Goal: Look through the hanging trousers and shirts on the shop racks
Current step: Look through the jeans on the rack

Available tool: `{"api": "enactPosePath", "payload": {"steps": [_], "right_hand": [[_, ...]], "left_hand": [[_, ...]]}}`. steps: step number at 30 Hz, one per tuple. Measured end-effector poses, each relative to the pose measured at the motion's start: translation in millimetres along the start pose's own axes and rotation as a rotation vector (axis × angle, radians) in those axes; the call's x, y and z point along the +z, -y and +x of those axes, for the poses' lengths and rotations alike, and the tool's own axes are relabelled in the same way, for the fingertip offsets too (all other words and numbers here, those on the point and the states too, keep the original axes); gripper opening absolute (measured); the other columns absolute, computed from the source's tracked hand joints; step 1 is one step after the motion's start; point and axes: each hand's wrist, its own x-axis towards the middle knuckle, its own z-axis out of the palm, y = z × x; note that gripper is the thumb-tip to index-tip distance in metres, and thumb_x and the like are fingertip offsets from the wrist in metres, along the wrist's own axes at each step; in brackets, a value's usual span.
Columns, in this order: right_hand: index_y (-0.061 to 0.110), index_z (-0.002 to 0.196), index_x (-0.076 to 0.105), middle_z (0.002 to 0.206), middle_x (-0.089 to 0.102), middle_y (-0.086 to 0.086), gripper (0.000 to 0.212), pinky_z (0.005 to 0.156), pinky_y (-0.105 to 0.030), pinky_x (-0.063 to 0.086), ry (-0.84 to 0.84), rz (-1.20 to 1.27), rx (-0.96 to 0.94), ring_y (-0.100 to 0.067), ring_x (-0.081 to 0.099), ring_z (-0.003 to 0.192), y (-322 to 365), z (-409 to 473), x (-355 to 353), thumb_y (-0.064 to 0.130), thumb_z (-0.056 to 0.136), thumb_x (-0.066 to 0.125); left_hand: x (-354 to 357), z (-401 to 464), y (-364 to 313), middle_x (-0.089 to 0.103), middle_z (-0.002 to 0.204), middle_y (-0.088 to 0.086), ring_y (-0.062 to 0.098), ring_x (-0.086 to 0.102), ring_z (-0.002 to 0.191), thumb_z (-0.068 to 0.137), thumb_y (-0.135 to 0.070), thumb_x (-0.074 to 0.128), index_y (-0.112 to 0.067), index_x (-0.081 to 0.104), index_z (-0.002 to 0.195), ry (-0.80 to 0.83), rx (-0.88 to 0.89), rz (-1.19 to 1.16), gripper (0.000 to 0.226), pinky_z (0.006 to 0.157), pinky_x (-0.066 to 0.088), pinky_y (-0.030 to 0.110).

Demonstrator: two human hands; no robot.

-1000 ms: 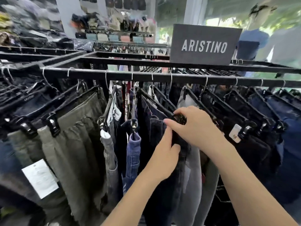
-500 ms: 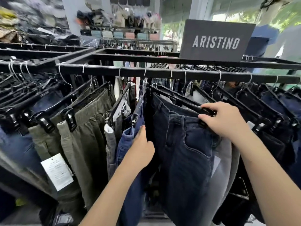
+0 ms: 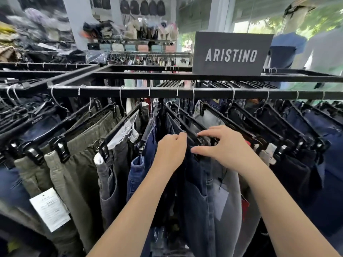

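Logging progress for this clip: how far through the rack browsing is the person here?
Roughly midway along this rail. Looks done: the olive trousers and grey jeans hang pushed aside on the left. In hand: both hands at the dark blue jeans, left hand parting them, right hand on the hanger clip. Left: the navy trousers to the right; no shirts touched here.

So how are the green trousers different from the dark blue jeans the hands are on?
The green trousers are olive with a gathered, crinkly waist; the dark blue jeans are denim with a flatter waist. The green trousers hang untouched at the left, a white tag beside them; the jeans have the left hand and right hand at their hanger. Both hang from black clip hangers on the same rail.
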Motion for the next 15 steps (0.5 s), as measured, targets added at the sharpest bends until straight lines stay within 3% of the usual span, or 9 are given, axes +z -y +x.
{"api": "enactPosePath", "payload": {"steps": [4, 9, 13, 15], "right_hand": [[0.042, 0.131, 0.06, 0.154, 0.039, 0.002, 0.059, 0.11, -0.03, 0.029, 0.058, 0.013, -0.036, -0.015, 0.035, 0.142, -2.6, -1.1, 2.7, 0.056, 0.076, 0.075], [0.04, 0.139, 0.053, 0.155, 0.035, 0.005, 0.052, 0.108, -0.024, 0.027, 0.146, 0.08, -0.12, -0.012, 0.033, 0.142, -7.1, 2.6, 2.0, 0.056, 0.09, 0.06], [0.036, 0.14, 0.052, 0.126, 0.058, 0.003, 0.046, 0.085, -0.017, 0.039, 0.209, 0.112, -0.159, -0.012, 0.057, 0.117, -14.5, 8.6, -2.2, 0.049, 0.096, 0.054], [0.037, 0.138, 0.053, 0.111, 0.068, -0.002, 0.043, 0.069, -0.011, 0.04, 0.217, 0.13, -0.164, -0.012, 0.064, 0.097, -18.4, 10.9, -4.9, 0.047, 0.097, 0.053]], "left_hand": [[-1.0, 17.9, -17.2, 0.06, 0.1, 0.013, 0.03, 0.054, 0.092, 0.096, -0.046, 0.036, -0.007, 0.064, 0.1, 0.071, -0.171, 0.009, 0.048, 0.073, 0.035, 0.032], [-2.9, 22.1, -26.0, 0.067, 0.103, 0.008, 0.026, 0.063, 0.096, 0.063, -0.065, 0.05, -0.015, 0.066, 0.106, 0.089, -0.3, -0.044, 0.068, 0.087, 0.053, 0.039], [-8.6, 26.4, -25.2, 0.056, 0.072, 0.005, 0.02, 0.059, 0.072, 0.085, -0.031, 0.055, -0.013, 0.062, 0.077, 0.089, -0.272, -0.002, 0.022, 0.058, 0.056, 0.028], [-12.3, 30.7, -25.3, 0.046, 0.071, 0.006, 0.023, 0.051, 0.07, 0.093, -0.021, 0.048, -0.009, 0.057, 0.079, 0.081, -0.269, 0.1, 0.02, 0.056, 0.051, 0.03]]}}
